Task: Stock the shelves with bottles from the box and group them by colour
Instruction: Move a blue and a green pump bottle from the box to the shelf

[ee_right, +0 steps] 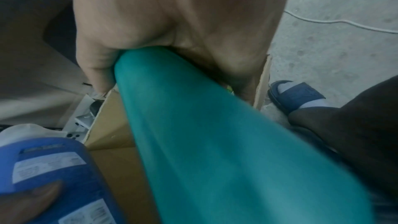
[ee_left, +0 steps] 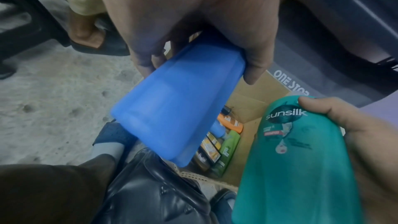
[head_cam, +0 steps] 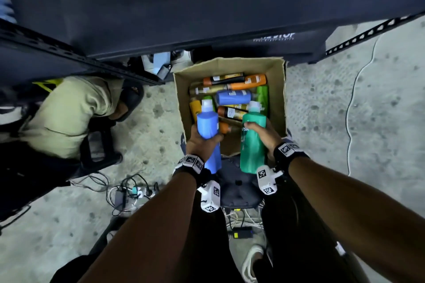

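My left hand grips a blue bottle with a white cap, held above the near edge of the cardboard box. In the left wrist view the fingers wrap the blue bottle around its upper part. My right hand holds a teal Sunsilk bottle beside it; the teal bottle fills the right wrist view. Inside the box lie several bottles: another blue one, orange ones, a green one and dark ones.
Dark metal shelving runs across the top, just beyond the box. Another person's leg in beige trousers is at the left. Cables and a power strip lie on the concrete floor; a white cable runs at right.
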`<action>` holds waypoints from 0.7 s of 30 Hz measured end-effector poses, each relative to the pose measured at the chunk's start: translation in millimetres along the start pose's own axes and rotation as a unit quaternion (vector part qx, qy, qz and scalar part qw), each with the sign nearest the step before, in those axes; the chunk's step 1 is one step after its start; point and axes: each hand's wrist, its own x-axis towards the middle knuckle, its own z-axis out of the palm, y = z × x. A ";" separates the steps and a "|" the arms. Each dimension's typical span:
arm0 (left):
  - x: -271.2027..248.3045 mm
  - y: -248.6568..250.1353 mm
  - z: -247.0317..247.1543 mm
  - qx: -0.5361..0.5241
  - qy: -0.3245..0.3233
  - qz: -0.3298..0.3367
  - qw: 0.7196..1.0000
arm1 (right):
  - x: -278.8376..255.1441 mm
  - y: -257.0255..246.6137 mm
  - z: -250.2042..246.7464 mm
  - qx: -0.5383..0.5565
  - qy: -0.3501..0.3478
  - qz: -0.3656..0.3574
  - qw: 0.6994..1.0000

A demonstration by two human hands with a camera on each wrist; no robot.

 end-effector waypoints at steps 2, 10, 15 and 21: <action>-12.2 6.3 -6.1 -0.003 -0.008 0.006 1.000 | -15.6 -7.7 -0.6 -0.010 0.005 -0.006 1.000; -83.2 31.4 -26.7 -0.047 -0.013 0.013 0.999 | -89.9 -44.7 -8.0 -0.006 0.010 -0.052 0.999; -126.3 49.3 -35.5 -0.088 -0.002 0.042 0.995 | -134.8 -62.5 -13.5 0.037 0.040 -0.076 0.996; -170.2 85.0 -47.4 -0.092 0.028 0.102 0.990 | -176.1 -85.8 -22.1 0.076 0.061 -0.099 0.990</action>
